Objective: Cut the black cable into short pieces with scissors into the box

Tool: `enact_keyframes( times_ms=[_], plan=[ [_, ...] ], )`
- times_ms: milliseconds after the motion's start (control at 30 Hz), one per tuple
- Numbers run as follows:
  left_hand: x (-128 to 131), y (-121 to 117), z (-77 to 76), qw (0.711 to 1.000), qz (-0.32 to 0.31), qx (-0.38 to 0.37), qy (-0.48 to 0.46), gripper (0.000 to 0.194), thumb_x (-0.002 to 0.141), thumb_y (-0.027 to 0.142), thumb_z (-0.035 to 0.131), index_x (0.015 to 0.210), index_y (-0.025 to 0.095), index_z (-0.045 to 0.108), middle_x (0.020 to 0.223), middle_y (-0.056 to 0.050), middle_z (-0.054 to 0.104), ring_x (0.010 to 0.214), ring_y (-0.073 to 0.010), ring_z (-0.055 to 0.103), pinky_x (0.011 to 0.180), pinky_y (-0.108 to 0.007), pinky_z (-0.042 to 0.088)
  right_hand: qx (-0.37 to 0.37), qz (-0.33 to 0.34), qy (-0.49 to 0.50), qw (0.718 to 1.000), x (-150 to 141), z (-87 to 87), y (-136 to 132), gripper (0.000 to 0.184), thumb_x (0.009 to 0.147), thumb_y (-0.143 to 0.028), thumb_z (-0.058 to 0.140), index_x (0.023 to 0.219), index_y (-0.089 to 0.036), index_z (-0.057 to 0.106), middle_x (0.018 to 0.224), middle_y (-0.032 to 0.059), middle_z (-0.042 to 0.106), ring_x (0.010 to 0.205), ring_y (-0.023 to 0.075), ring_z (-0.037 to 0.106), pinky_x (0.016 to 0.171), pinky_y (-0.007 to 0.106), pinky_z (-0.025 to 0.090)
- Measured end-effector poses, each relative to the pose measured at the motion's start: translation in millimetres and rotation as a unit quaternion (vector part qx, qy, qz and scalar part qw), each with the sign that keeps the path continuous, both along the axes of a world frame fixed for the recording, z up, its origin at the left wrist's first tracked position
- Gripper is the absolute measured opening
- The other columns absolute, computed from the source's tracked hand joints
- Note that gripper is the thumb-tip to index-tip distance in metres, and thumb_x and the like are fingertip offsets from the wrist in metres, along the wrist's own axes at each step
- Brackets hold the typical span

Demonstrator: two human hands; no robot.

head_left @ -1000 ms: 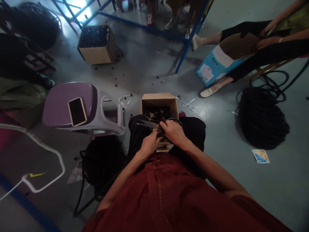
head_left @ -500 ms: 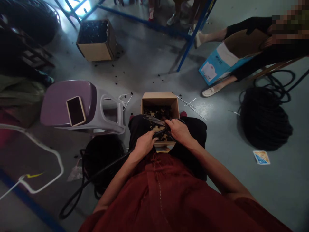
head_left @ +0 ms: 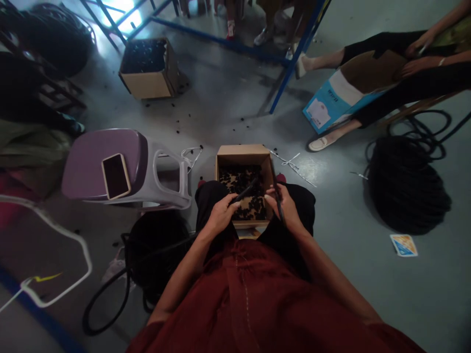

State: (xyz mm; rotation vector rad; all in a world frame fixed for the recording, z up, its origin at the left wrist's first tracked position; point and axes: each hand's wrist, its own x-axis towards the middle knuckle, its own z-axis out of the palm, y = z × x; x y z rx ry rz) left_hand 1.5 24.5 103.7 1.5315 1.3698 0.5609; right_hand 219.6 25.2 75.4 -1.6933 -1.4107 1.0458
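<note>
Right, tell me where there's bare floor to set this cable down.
Bare floor lies between the right knee and the black cable coil, and beyond the cardboard box, though black bits dot it. Crowded: left of the lap, where the purple stool and another coil press in.

Matt black rubber sheath on the cable (head_left: 247,190); dull, slightly rough brown cardboard on the box (head_left: 241,157), which holds equally matt black scraps (head_left: 243,184). I read the stool (head_left: 110,162) as smooth moulded plastic, lilac and grey, with a soft sheen, and the phone (head_left: 116,175) as glossy glass. Floor (head_left: 228,122): smooth paint with a faint shine. Frame (head_left: 294,63): blue painted metal. Worn by me at the rig: woven red cloth (head_left: 235,299) over matt black fabric (head_left: 298,206).
</note>
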Motion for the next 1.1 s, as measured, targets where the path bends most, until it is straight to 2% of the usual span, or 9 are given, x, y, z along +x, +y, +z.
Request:
enact_keyframes(
  times_ms=[67, 200, 300, 400, 600, 733, 867, 967, 1100],
  plan=[
    [-1, 4, 0.2, 0.999, 0.005, -0.021, -0.028, 0.031, 0.082, 0.029, 0.044, 0.107, 0.016, 0.056, 0.085, -0.001, 0.06, 0.073, -0.0109, 0.051, 0.07, -0.022, 0.041, -0.065, -0.041, 0.142, 0.987, 0, -5.9, -6, 0.042, 0.071, -0.046, 0.058, 0.104, -0.022, 0.045, 0.09, 0.0029, 0.06, 0.078, 0.0168, 0.059, 0.068, 0.032, 0.048],
    [1, 7, -4.0, 0.991, -0.005, -0.085, -0.1, 0.037, 0.08, 0.033, 0.046, 0.11, 0.014, 0.055, 0.076, 0.0, 0.057, 0.062, -0.0085, 0.045, 0.061, -0.02, 0.038, -0.141, -0.084, 0.386, 0.908, -9, -9.4, -7, 0.042, 0.067, -0.041, 0.064, 0.099, -0.024, 0.044, 0.085, -0.0001, 0.061, 0.072, 0.0135, 0.06, 0.061, 0.027, 0.048],
    [6, 3, -10.9, 0.979, -0.006, -0.138, -0.151, 0.042, 0.081, 0.037, 0.045, 0.114, 0.013, 0.053, 0.072, 0.0, 0.055, 0.056, -0.0072, 0.041, 0.054, -0.02, 0.034, -0.139, -0.103, 0.468, 0.866, -17, -7.3, 4, 0.04, 0.064, -0.035, 0.067, 0.095, -0.024, 0.045, 0.08, -0.0025, 0.061, 0.063, 0.0106, 0.058, 0.055, 0.025, 0.047],
    [11, -4, -17.2, 0.974, -0.01, -0.156, -0.163, 0.041, 0.08, 0.038, 0.046, 0.112, 0.013, 0.054, 0.073, 0.0, 0.055, 0.056, -0.0068, 0.04, 0.053, -0.019, 0.033, -0.129, -0.112, 0.491, 0.854, -22, -7.1, 16, 0.037, 0.063, -0.031, 0.067, 0.093, -0.024, 0.046, 0.077, -0.0039, 0.061, 0.056, 0.0085, 0.053, 0.049, 0.022, 0.043],
    [22, -9, -13.2, 0.965, -0.009, -0.182, -0.187, 0.042, 0.078, 0.036, 0.049, 0.112, 0.012, 0.052, 0.076, -0.001, 0.056, 0.056, -0.0068, 0.044, 0.054, -0.02, 0.037, -0.11, -0.082, 0.425, 0.895, -25, -10.7, 24, 0.04, 0.062, -0.029, 0.066, 0.096, -0.025, 0.045, 0.076, -0.0047, 0.061, 0.05, 0.007, 0.048, 0.046, 0.02, 0.04],
    [27, 3, -10.8, 0.964, 0.014, -0.19, -0.187, 0.042, 0.078, 0.038, 0.048, 0.111, 0.012, 0.052, 0.073, 0.0, 0.056, 0.053, -0.0062, 0.045, 0.051, -0.019, 0.036, -0.07, -0.037, 0.335, 0.939, -31, -1.9, 29, 0.038, 0.066, -0.032, 0.063, 0.098, -0.024, 0.045, 0.077, -0.0037, 0.059, 0.053, 0.0081, 0.05, 0.049, 0.022, 0.041],
    [22, 20, -17.6, 0.975, 0.033, -0.15, -0.161, 0.036, 0.079, 0.038, 0.048, 0.104, 0.014, 0.057, 0.067, 0.002, 0.052, 0.051, -0.0057, 0.041, 0.049, -0.018, 0.032, -0.035, 0.002, 0.265, 0.964, -33, 1.4, 37, 0.036, 0.07, -0.034, 0.06, 0.1, -0.024, 0.044, 0.081, -0.0018, 0.058, 0.055, 0.0095, 0.051, 0.052, 0.025, 0.044],
    [16, 35, -22.8, 0.972, 0.066, -0.136, -0.179, 0.038, 0.079, 0.038, 0.048, 0.106, 0.013, 0.057, 0.065, 0.002, 0.049, 0.05, -0.0052, 0.037, 0.047, -0.018, 0.029, -0.027, 0.006, 0.217, 0.976, -28, -10.9, 37, 0.037, 0.073, -0.038, 0.058, 0.104, -0.023, 0.043, 0.088, 0.0007, 0.058, 0.067, 0.013, 0.058, 0.064, 0.03, 0.048],
    [15, 64, -27.0, 0.954, 0.098, -0.137, -0.248, 0.043, 0.078, 0.04, 0.05, 0.11, 0.012, 0.054, 0.066, 0.002, 0.048, 0.048, -0.0037, 0.034, 0.045, -0.017, 0.025, -0.078, 0.034, 0.167, 0.982, -17, -38.3, 30, 0.042, 0.075, -0.044, 0.054, 0.108, -0.021, 0.043, 0.088, 0.0028, 0.059, 0.077, 0.0164, 0.059, 0.07, 0.034, 0.049]
  ],
)
